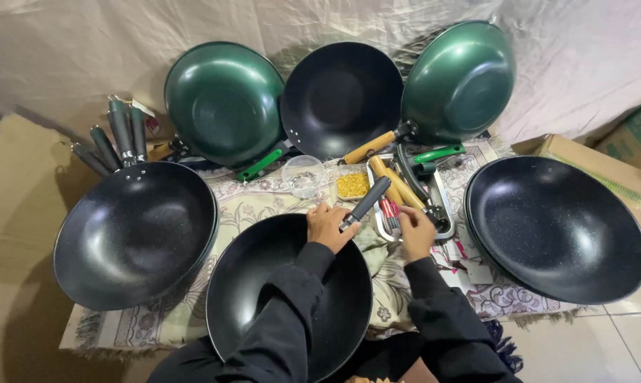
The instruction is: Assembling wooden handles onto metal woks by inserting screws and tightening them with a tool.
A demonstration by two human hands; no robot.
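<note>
low in the middle of the frame, the left hand (327,225) is curled tight around a dark grey handle (366,201) at the upper rim of a black wok (264,298). the handle slants up and to the right from that grip. just to its right, the right hand (415,232) has its fingers bent down into a metal tray (448,228) of wooden and green handles; whether they pinch anything, i cannot tell. above the hands sit a clear round container (303,174) and a small dish of yellow pieces (352,185). more woks ring the patterned cloth (242,206).
</note>
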